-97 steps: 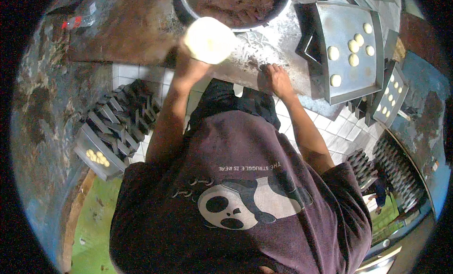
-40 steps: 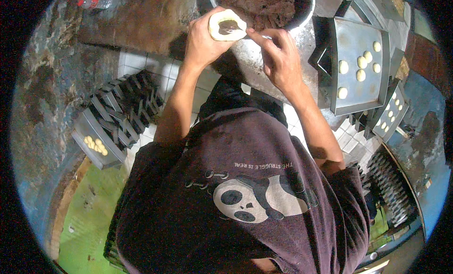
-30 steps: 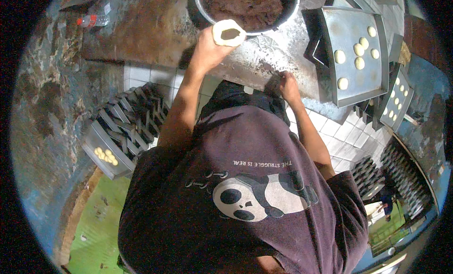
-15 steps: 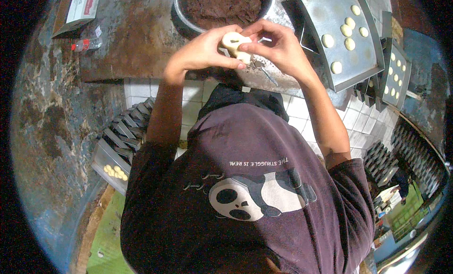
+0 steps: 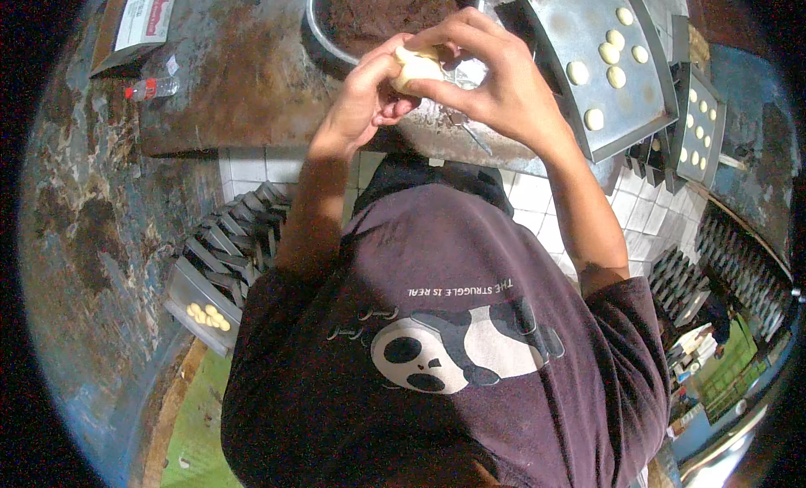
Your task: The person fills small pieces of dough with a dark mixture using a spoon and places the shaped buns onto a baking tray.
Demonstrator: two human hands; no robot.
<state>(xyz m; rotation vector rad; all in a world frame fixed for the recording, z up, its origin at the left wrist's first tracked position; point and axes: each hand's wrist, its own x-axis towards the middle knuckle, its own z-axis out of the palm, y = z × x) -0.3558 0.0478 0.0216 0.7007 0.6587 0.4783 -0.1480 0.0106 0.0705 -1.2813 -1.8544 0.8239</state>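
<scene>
A piece of pale dough (image 5: 413, 71) is held between both hands over the table's near edge. My left hand (image 5: 367, 97) grips it from the left, thumb on top and fingers curled underneath. From the right, my right hand (image 5: 487, 72) pinches the same dough with thumb and fingertips. Just beyond the hands stands a round metal basin (image 5: 312, 26) of dark brown filling (image 5: 382, 13). A thin metal utensil (image 5: 477, 139) lies at the table edge below my right hand; its far end is partly hidden.
At the right, a metal tray (image 5: 579, 18) bears several round dough balls, with another loaded tray (image 5: 702, 127) beyond it. A clear plastic bottle (image 5: 159, 88) and a cardboard box (image 5: 138, 26) are at the far left. Below left, a tray (image 5: 189, 286) with dough pieces sits by stacked metal trays (image 5: 231, 236).
The dough looks more gathered and rounded between the fingers. My left hand has turned, its fingers now curled beneath the dough, and my right hand has rolled over and spread wider around it.
</scene>
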